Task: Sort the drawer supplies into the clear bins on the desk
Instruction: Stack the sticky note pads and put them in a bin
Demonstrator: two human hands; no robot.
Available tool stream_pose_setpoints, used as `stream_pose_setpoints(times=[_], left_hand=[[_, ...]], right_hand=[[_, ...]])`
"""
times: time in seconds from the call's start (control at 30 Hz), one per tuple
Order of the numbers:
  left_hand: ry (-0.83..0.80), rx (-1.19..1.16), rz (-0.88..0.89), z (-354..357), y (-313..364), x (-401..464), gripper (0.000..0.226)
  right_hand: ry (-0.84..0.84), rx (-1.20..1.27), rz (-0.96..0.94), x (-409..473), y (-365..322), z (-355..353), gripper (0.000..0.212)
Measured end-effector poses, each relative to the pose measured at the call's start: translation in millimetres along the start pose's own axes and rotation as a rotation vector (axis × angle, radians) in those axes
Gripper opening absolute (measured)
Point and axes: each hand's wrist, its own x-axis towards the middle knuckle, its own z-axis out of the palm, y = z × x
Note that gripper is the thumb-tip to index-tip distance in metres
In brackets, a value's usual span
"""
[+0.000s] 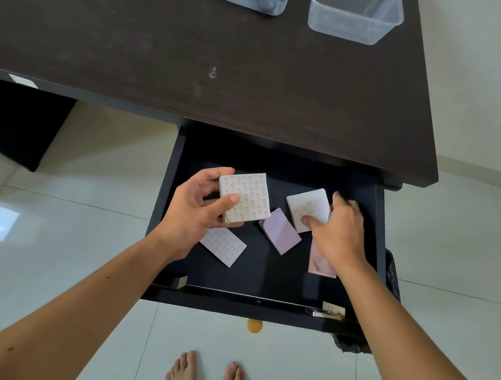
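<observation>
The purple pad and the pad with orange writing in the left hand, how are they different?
The purple pad is plain, with no print showing; the printed pad is white with rows of orange marks. The purple pad lies on the floor of the drawer, untouched; the printed pad is gripped by the left hand. The purple pad looks narrower, the printed pad squarer and bigger. Both are small stacks of paper notes.

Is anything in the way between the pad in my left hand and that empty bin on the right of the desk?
Nothing visible. The left hand holds the patterned pad above the open drawer, and the desk is bare up to the empty bin.
</observation>
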Motion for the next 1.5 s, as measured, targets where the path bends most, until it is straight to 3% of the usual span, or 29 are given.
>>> stream_pose_setpoints(times=[0.33, 0.6, 0.7, 0.87, 1.0, 1.13, 1.27, 1.5], left_hand=[[-0.017, -0.004, -0.015, -5.4, -2.9, -0.8, 0.046], [-0.027, -0.062, -0.006, -6.7, -1.1, -0.8, 0.047], [-0.036, -0.056, 0.003, -5.7, 0.0, -1.7, 0.054], [-0.074, -0.085, 0.007, -3.9, 1.1, -3.0, 0.053], [-0.094, -0.102, 0.012, -3.6, 0.8, -3.8, 0.056], [-0.105, -0.099, 0.015, -2.6, 0.9, -3.8, 0.058], [-0.114, -0.099, 0.024, -1.5, 0.9, -2.8, 0.059], [-0.119, -0.065, 0.039, -0.2, 1.6, -3.2, 0.06]], right_hand=[[-0.058, 0.364, -0.007, -7.0, 0.2, -12.6, 0.025], [-0.143, 0.949, -0.008, -32.1, -6.3, -53.3, 0.022], [-0.253, 1.126, 0.014, -40.8, -17.1, -58.0, 0.018], [-0.426, 1.017, 0.009, -44.3, -34.6, -35.0, 0.018], [-0.335, 0.908, -0.026, -44.4, -43.7, -19.3, 0.023], [-0.28, 0.931, -0.004, -42.4, -49.2, -9.7, 0.042], [-0.208, 0.926, -0.007, -42.9, -54.4, -3.8, 0.018], [-0.187, 0.864, -0.034, -44.2, -55.2, 3.7, 0.018]])
